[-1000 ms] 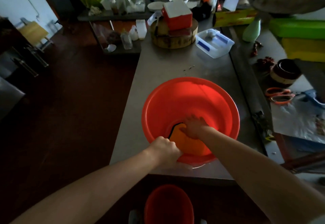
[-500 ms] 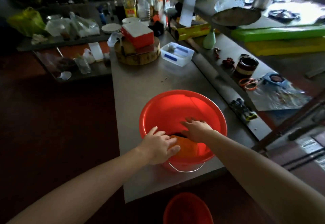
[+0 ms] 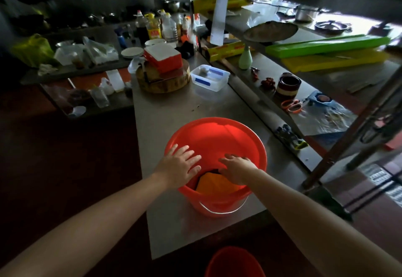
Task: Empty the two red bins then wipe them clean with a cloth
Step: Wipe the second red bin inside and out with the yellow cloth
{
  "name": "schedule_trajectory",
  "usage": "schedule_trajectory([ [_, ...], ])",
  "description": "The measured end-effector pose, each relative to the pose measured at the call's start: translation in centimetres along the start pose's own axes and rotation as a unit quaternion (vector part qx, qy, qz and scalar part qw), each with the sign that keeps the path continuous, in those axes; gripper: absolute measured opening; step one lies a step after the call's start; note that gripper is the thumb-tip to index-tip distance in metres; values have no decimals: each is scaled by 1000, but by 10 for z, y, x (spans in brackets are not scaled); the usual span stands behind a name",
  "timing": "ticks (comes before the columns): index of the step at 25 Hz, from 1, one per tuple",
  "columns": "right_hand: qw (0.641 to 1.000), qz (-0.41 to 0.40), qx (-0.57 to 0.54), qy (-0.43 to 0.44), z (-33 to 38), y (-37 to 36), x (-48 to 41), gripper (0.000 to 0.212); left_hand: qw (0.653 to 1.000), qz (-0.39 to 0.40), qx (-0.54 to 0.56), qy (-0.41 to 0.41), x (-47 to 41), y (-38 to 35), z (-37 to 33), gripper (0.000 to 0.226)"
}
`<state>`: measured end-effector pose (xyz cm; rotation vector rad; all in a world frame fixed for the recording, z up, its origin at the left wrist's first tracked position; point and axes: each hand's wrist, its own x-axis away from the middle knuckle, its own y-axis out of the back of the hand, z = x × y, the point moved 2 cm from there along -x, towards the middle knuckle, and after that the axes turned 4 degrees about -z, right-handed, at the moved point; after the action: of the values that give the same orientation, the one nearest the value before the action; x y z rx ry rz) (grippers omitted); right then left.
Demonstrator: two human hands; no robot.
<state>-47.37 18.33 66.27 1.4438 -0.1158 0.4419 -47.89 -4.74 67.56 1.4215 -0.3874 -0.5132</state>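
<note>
A red bin (image 3: 217,137) stands on the steel table (image 3: 174,111) near its front edge. An orange cloth (image 3: 214,186) lies against the bin's near inner wall. My right hand (image 3: 236,169) is inside the bin with fingers spread flat, pressing on the cloth. Over the bin's left rim hovers my left hand (image 3: 179,164), its fingers straight and spread, holding nothing. A second red bin (image 3: 233,262) stands on the floor below the table's front edge, partly cut off by the frame.
A round wooden block with a red box (image 3: 163,59) on it and a clear plastic tub (image 3: 210,77) sit further back on the table. Bottles (image 3: 153,27) crowd the far end. A lower shelf to the right holds scissors (image 3: 291,105), a tin and rolls of wrap.
My left hand let go of the bin's near rim and opened, moving up over the left rim. My head rose and turned, widening the view. The right hand stayed on the cloth.
</note>
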Motion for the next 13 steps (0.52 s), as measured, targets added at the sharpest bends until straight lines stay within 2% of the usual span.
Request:
schedule_trajectory([
  [3,1000,8,-23,-19,-5,-1,-13,58,1000,-24,-1,-18,-30,2,15,63],
  [9,984,111,-68,-120,5,-35,-90,59,995,33,-16,-95,-104,-24,81,58],
  [13,966,160,-81,-186,32,-73,-114,67,987,57,80,-127,-118,-44,105,63],
])
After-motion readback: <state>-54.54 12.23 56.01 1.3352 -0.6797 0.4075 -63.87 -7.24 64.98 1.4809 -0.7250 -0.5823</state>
